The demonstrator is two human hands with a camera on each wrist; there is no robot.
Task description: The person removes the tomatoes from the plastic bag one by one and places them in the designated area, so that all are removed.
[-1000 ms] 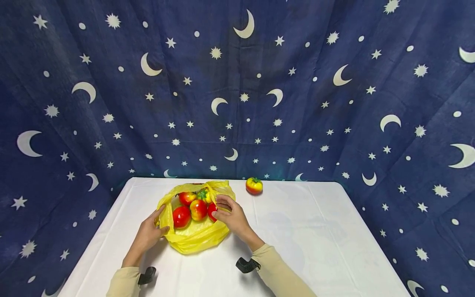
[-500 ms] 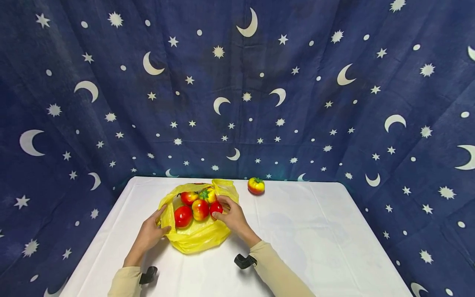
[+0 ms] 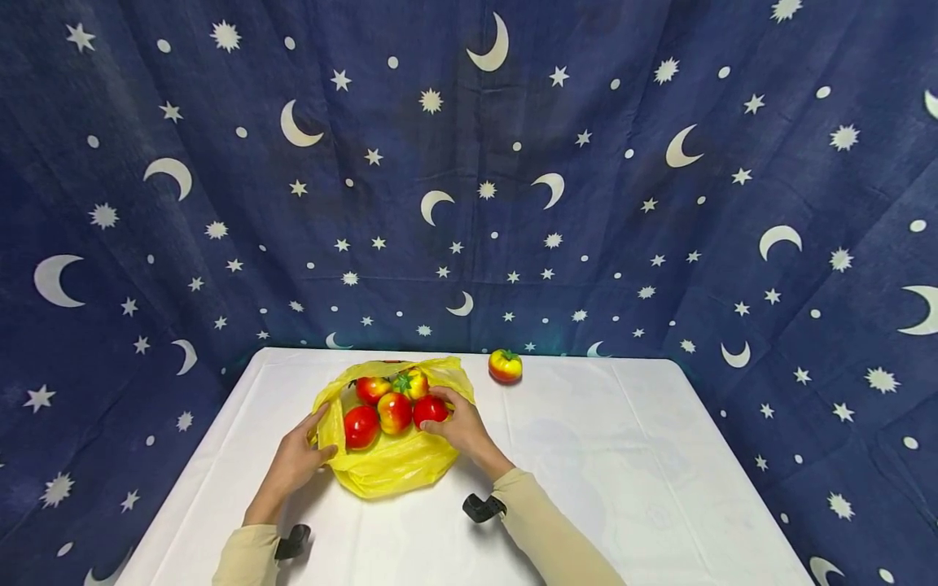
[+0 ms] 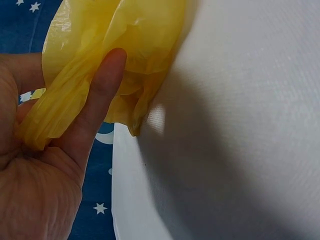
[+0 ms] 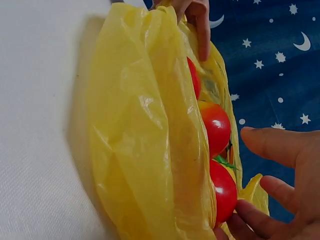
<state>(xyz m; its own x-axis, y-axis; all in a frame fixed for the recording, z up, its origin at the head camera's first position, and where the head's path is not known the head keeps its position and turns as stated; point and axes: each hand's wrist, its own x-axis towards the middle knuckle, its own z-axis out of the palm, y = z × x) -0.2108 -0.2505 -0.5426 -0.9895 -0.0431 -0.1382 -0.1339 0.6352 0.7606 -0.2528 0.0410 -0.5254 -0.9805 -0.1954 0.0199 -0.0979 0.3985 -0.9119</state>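
Note:
A yellow plastic bag (image 3: 396,472) stands with its mouth wide, holding several glossy fruits, red or red-and-yellow. My left hand (image 3: 293,462) grips the bag's left side; in the left wrist view its thumb (image 4: 107,80) lies over the bunched plastic. At the bag's right rim is my right hand (image 3: 465,427), its fingers spread loosely about a red fruit (image 3: 428,412). In the right wrist view its lower fingertips (image 5: 245,210) meet a red fruit (image 5: 223,190), while the upper digit stands apart from it. Part of that hand lies outside this view.
A red-and-yellow fruit with a green top (image 3: 506,367) sits outside the bag, near the back edge of the white-covered table (image 3: 608,472). Behind the table hangs a dark blue curtain (image 3: 469,163) with moons and stars.
The bag's right rim has spread to the right, and more of the red fruit beside my right hand shows. My left hand keeps its hold with little movement.

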